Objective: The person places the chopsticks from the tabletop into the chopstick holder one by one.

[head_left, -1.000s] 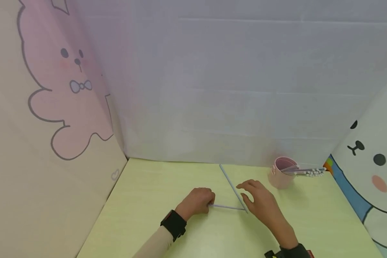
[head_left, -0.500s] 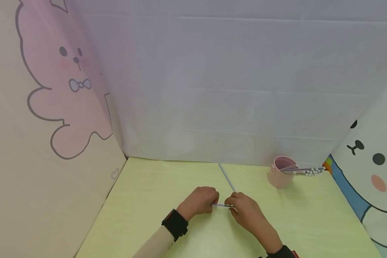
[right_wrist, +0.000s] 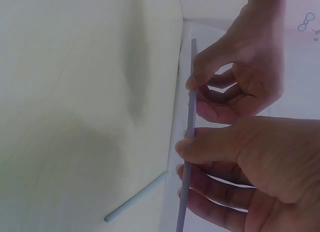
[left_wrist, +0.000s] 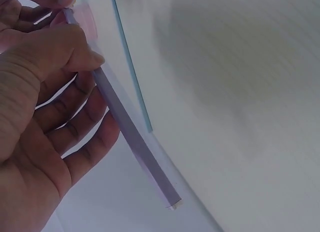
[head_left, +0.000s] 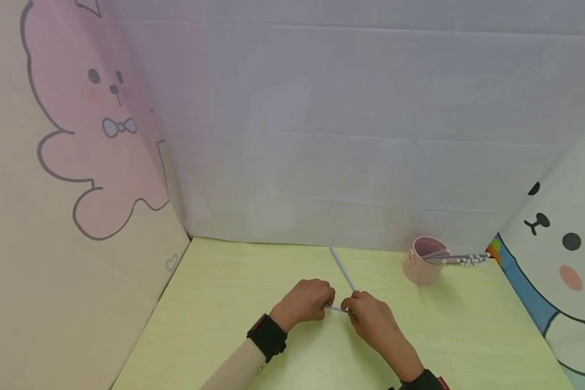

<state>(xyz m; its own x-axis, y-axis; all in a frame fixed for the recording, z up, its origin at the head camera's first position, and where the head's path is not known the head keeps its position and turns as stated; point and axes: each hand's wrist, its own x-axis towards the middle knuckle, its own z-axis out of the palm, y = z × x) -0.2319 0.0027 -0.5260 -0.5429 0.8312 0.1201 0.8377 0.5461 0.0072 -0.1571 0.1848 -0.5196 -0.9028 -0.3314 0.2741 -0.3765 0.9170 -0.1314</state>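
Observation:
A thin lavender stick (head_left: 337, 309) is held by both hands over the table. My left hand (head_left: 304, 300) pinches it between thumb and fingers, and a length ending in a pale tip sticks out past the thumb in the left wrist view. Close by on the right, my right hand (head_left: 372, 319) pinches the same stick, thumb on one side and fingers on the other. In the right wrist view the stick (right_wrist: 185, 192) spans both thumbs. A light blue stick (head_left: 342, 268) lies slantwise on the table behind the right hand, its near end hidden in the head view.
At the back right of the pale yellow-green table (head_left: 234, 271) stands a pink bucket (head_left: 418, 272). Several thin sticks (head_left: 460, 259) with white ends lean out of it to the right. Cloth walls with cartoon figures (head_left: 122, 162) enclose the back and sides.
My right hand has come left and taken hold of the lavender stick. My left hand has shifted slightly right, narrowing the gap between them. The blue stick stays put.

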